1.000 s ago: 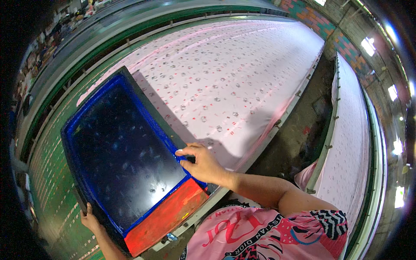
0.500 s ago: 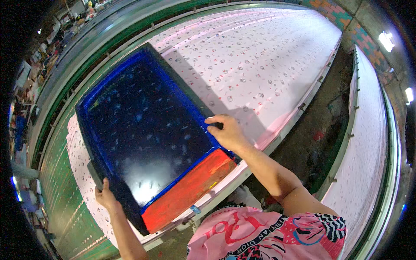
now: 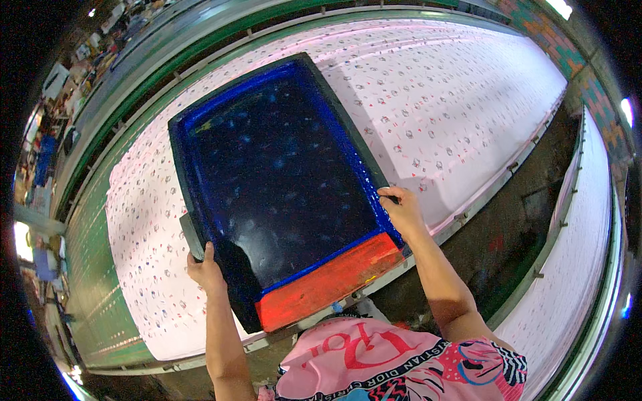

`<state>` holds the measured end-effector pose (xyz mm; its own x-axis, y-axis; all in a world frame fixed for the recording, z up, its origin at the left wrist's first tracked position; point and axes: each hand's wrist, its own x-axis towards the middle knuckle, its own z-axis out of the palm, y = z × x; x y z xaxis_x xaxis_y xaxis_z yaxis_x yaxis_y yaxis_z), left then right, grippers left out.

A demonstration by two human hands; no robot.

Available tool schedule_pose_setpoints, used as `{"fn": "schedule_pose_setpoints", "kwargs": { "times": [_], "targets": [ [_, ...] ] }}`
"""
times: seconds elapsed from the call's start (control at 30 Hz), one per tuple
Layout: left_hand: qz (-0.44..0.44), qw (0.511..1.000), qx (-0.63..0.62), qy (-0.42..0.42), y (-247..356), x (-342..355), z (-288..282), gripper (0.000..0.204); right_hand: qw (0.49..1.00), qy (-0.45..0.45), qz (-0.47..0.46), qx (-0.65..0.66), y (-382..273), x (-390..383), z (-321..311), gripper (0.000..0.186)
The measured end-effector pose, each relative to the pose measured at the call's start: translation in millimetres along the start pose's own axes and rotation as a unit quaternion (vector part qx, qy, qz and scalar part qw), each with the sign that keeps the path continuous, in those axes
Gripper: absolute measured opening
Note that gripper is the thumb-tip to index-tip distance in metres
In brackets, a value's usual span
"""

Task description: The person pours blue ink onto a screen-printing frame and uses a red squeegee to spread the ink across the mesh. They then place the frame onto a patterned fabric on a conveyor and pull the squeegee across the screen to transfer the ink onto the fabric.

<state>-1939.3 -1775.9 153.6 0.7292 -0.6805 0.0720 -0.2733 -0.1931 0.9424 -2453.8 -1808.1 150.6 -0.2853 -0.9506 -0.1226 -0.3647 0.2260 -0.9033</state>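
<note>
A large rectangular screen frame, with a dark panel, blue border and red near-end strip, lies over pale pink cloth printed with small grey and red motifs. My left hand grips the frame's left side at a grey piece, thumb on top. My right hand is closed on the right edge, near the red strip, fingertips pinched over the rim. Both forearms reach up from the lower edge, either side of my pink printed shirt. The frame hides the cloth beneath it.
A green table surface shows left of the cloth. Beyond are long rails and another table, with clutter at far left. A dark floor gap separates this table from a cloth-covered table at right. A brick wall stands behind.
The frame and both my hands have moved rightward in view, and the frame's top is higher. Printed cloth now shows along the left of the frame, where green surface was at first.
</note>
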Motion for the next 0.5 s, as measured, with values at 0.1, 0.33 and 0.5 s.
{"fn": "schedule_pose_setpoints", "kwargs": {
  "times": [0.1, 0.33, 0.5],
  "targets": [
    [-0.007, 1.000, -0.009, -0.002, 8.6, -11.8, 9.2, 0.025, 1.000, -0.001, 0.007, 0.012, 7.8, 7.2, -8.5, 0.027],
    [0.008, 1.000, 0.003, 0.004, 17.7, -29.7, 27.2, 0.026, 0.998, -0.023, 0.034, 0.050, 17.9, 21.2, -27.9, 0.027],
    [0.005, 1.000, 0.014, -0.006, 3.7, -23.1, 26.6, 0.030, 0.998, -0.061, 0.018, 0.030, 19.5, 22.4, -33.3, 0.028]
  ]
}}
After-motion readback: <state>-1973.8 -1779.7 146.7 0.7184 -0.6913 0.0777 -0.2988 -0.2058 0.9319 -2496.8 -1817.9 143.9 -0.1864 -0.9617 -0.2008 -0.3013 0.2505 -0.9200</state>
